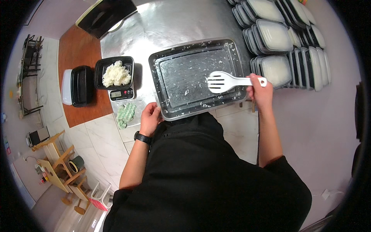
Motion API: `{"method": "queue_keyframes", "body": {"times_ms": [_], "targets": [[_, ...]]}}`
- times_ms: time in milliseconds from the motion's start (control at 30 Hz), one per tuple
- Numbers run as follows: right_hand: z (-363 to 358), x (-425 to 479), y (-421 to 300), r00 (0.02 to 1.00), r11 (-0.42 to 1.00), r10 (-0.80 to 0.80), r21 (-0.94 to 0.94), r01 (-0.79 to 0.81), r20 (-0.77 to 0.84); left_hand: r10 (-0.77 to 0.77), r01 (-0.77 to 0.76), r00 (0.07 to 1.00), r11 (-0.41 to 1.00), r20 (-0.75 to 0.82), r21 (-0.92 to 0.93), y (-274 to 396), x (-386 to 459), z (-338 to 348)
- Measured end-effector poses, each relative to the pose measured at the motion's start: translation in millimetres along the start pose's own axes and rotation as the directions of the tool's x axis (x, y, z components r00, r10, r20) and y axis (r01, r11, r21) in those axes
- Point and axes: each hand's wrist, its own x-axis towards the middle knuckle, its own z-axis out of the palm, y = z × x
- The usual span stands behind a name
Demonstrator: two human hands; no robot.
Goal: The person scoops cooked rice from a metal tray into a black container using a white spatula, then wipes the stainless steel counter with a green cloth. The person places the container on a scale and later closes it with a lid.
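A rectangular metal tray with scattered rice grains lies before me at the near edge of the steel table. My left hand grips the tray's near left corner. In my right hand is the handle of a white slotted plastic spatula, its head over the right part of the tray. Left of the tray, a black plastic container holding a mound of white rice rests on a digital kitchen scale. A green and white cloth lies just below the scale.
Stacked black containers stand beside a pale lid on the brown surface at left. Many lidded containers are stacked at the right. A dark box-like object stands at the back left of the steel table.
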Motion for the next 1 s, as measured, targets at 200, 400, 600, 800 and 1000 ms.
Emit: {"method": "queue_keyframes", "body": {"times_ms": [200,400,600,800,1000], "targets": [[63.2,-4.8,10.1,0.983,0.996,-0.002,0.09,-0.015,0.185,-0.01,0.01,1.0,1.0,-0.005,0.019,-2.6,4.3,-1.1],[44.6,-28.4,13.0,0.984,0.927,0.099,0.345,-0.144,0.145,0.002,-0.004,0.999,0.999,-0.041,-0.047,-2.9,0.5,1.3],[6.8,-59.0,50.8,0.96,0.801,0.123,0.546,-0.247,0.253,0.012,-0.013,0.999,1.0,-0.044,-0.024,4.4,1.7,5.7],[18.8,-112.2,58.9,0.907,0.818,0.319,0.405,-0.409,0.273,0.315,-0.295,0.948,0.92,-0.04,0.257,-81.2,40.4,-24.7],[10.5,-97.1,55.2,0.949,0.944,0.304,0.105,-0.311,0.085,0.047,-0.047,0.998,0.999,0.038,0.011,-20.7,19.4,-13.7]]}}
